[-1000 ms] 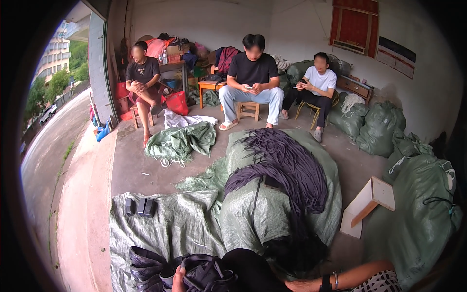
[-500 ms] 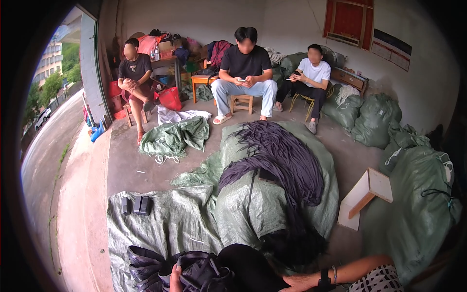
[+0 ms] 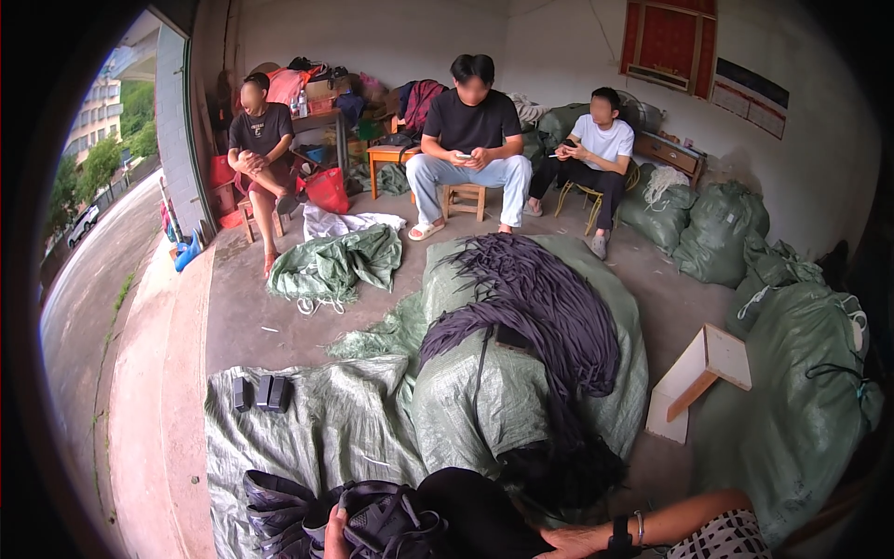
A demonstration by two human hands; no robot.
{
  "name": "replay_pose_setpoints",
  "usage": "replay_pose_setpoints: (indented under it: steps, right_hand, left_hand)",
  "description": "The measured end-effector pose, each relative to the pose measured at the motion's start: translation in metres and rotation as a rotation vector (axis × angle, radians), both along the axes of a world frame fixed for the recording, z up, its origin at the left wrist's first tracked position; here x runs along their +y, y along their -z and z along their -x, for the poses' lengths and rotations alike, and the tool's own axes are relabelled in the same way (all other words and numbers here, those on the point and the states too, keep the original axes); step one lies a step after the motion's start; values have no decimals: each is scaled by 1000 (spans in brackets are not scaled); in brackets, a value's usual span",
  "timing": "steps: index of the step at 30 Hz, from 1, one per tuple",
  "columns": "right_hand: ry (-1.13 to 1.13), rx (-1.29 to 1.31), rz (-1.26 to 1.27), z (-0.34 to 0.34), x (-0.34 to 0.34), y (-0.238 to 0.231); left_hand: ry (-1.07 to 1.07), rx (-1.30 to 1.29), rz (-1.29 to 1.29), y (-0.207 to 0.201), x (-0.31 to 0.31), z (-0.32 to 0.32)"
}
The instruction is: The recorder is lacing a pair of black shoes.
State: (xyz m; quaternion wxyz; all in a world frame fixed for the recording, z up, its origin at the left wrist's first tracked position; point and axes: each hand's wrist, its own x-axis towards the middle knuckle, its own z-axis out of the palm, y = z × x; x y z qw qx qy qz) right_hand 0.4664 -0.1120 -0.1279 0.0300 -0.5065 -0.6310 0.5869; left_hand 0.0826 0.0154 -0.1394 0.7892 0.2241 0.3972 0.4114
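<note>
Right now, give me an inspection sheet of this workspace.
Surface: wrinkled green sheet on concrete floor.
Job's things: black mesh piece in left hand; nested dark pieces beside it; dark purple strands draped over green bundle.
Clutter: black blocks on the sheet; white angled board right.
Hands: left thumb shows, fingers hidden; right hand grip unclear.
Cables: nothing seen.
Surroundings: three seated people ahead, filled green sacks right, road left.

A red bag (image 3: 327, 190) stands on the floor (image 3: 265, 349). Left of it sits 1 person (image 3: 261, 130); right of it, 2 others (image 3: 472, 116), then stuffed green sacks (image 3: 722, 233). In front of it lies crumpled green sheeting (image 3: 321, 265); behind it stands a cluttered desk (image 3: 342, 140).
</note>
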Motion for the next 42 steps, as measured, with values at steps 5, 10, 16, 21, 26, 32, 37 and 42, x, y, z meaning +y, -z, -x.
replay_pose_setpoints:
  steps: [5, 10, 16, 21, 26, 32, 37, 42]
  right_hand:
    - [14, 38, -14, -3, -1, 8]
    - [25, 55, -19, -3, -2, 13]
    - [13, 3, -38, -3, -2, 13]
    - [10, -52, -29, -1, 1, 2]
    - [8, -6, -60, -2, 0, 6]
    - [-3, -70, -72, 0, -1, -2]
    - [-2, -32, -101, -2, -1, 7]
    - [4, -12, -81, -1, 0, 6]
  left_hand:
    - [2, 44, 6, -8, 2, -2]
    - [-5, 87, 13, -11, 1, -3]
    - [2, 94, 18, -9, 0, -3]
    - [6, 13, 1, -5, 2, -2]
    - [-17, -84, 48, -14, 1, -6]
    - [0, 50, -11, -4, 0, -2]
    - [8, 38, 1, 2, 2, 2]
    - [13, 15, 33, 8, 6, 4]
